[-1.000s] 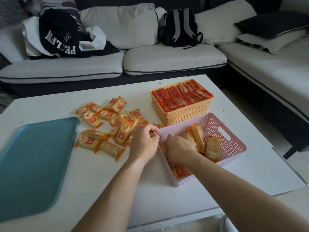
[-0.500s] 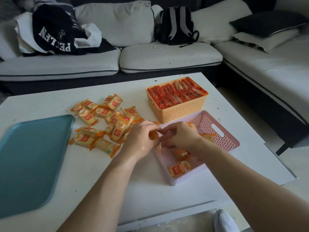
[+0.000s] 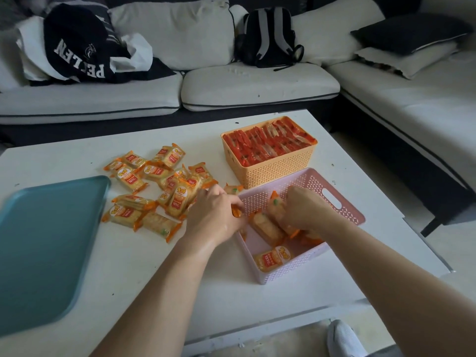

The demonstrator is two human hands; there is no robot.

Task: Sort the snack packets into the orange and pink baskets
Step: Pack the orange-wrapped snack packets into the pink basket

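Note:
My left hand hovers at the left rim of the pink basket, its fingers curled round the orange end of a yellow snack packet. Inside that basket my right hand grips another yellow packet and holds it upright among several standing ones. One more yellow packet lies flat at the basket's near end. The orange basket behind it is packed with red packets. A loose pile of yellow packets lies on the table left of my left hand.
A teal tray lies at the left of the white table. A light sofa wraps the far and right sides, with a black backpack and dark clothing on it. A white shoe shows below the table's near edge.
My hands met at the basket's left rim half a second ago. The right hand has since moved right, deeper into the pink basket, with a packet. The left hand has stayed at the rim.

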